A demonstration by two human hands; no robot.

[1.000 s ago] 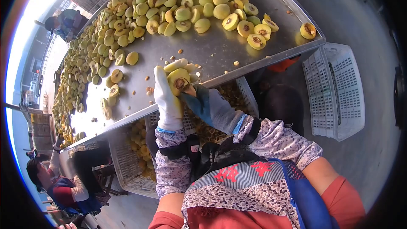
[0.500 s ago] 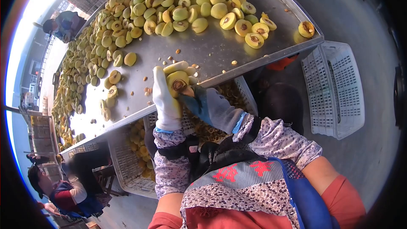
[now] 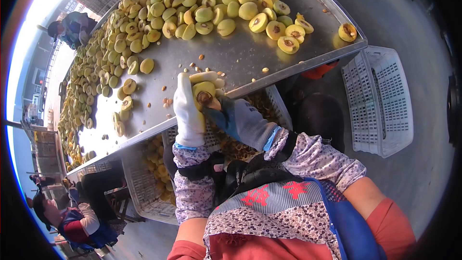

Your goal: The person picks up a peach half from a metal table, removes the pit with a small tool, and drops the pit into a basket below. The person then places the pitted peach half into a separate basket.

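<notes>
Gloves cover both hands, which meet over the near edge of the metal table (image 3: 250, 58). The left hand (image 3: 188, 110), in a white glove, is closed around a halved yellow fruit (image 3: 204, 91), cupping it from below with the cut face turned up and the dark pit hollow showing. The right hand (image 3: 238, 118), in a grey and blue glove, presses against that same fruit at the pit; its fingertips are bunched together there, and whether they pinch a tool or the pit itself cannot be told.

Beyond the held fruit, farther up the table, lies a big heap of fruit halves (image 3: 159, 14) spreading toward the left side. A smaller group of cut halves (image 3: 284, 31) with pits showing sits toward the table's right end, and a single half (image 3: 347, 32) lies at the right corner. Small loose pits (image 3: 195, 65) are scattered on the bare metal just beyond the hands.

Under the table's near edge stand white plastic crates, one (image 3: 144, 183) holding fruit. An empty-looking white crate (image 3: 380, 101) lies on the floor right of the table. Other people (image 3: 72, 26) work along the table's left side.
</notes>
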